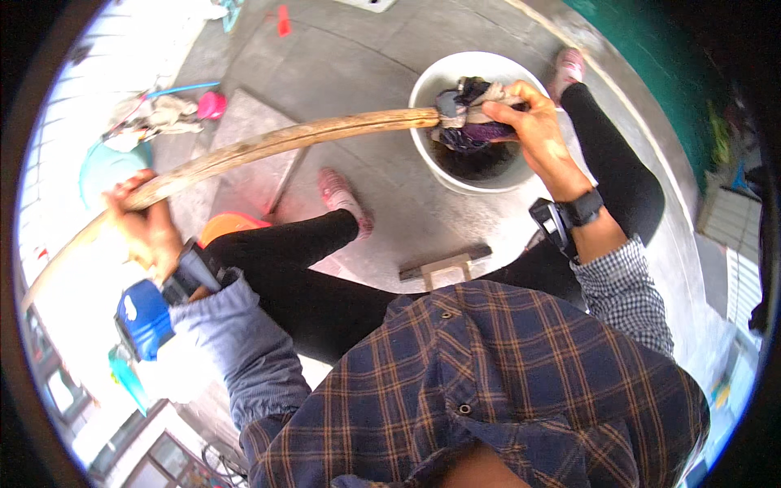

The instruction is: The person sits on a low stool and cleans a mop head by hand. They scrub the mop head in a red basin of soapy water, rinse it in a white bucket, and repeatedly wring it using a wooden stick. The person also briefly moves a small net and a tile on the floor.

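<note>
A long wooden pole [287, 139] slants across the view from the far left to a white bucket [421, 143]. My left hand [143, 226] grips the pole toward its left part. Bundled rags [467, 125], dark, purple and beige, sit at the pole's right end, and I cannot tell how they are fastened. On the right side of this bundle, my right hand [531, 125] holds the cloth between thumb and fingers. The bundle is over the bucket's mouth, with dark contents [473, 161] visible below it. Both wrists wear black bands.
Low wooden stool [445, 268] lies between my legs. Left of my foot are a stone slab [256, 165] and an orange container [232, 226]. Farther left are a pale blue basin [107, 168], crumpled cloths [161, 116] and a pink object [212, 105]. A red object [284, 21] lies on the concrete floor [341, 55].
</note>
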{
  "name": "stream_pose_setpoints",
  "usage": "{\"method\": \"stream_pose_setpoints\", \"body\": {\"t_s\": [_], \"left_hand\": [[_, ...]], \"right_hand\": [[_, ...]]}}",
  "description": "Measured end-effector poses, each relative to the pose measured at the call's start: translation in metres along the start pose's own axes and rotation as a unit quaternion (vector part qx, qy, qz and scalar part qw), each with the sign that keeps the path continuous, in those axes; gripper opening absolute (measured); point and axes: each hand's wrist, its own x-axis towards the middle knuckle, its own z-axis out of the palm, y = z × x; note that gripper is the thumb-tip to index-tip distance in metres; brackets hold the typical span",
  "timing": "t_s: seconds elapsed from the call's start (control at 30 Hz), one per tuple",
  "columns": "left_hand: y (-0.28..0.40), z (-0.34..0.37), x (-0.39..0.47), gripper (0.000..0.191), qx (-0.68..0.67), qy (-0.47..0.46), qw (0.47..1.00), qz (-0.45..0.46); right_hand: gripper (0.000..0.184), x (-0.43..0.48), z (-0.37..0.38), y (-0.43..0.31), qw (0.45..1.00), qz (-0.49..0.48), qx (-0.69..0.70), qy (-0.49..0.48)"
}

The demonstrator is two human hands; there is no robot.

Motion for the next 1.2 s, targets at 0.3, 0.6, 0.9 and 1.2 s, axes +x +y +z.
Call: {"method": "stream_pose_setpoints", "body": {"t_s": [0.3,0.6,0.9,1.2], "left_hand": [[-0.045,-0.111,-0.019,0.018,-0.061,0.372,0.906,-0.19],[-0.072,-0.084,-0.054,0.057,0.585,0.196,0.775,-0.137],[-0.215,0.102,-0.173,0.027,0.07,-0.017,0.963,-0.261],[-0.314,0.222,-0.151,0.114,0.664,-0.331,0.671,-0.012]], "right_hand": [[0.026,0.006,0.013,0.0,0.999,0.043,-0.003,0.003],[0.028,0.001,0.011,0.001,0.998,0.047,-0.038,-0.016],[0.033,-0.008,0.022,-0.018,0.999,0.026,0.006,-0.024],[0.042,-0.008,-0.009,-0.036,0.986,-0.051,-0.02,-0.156]]}}
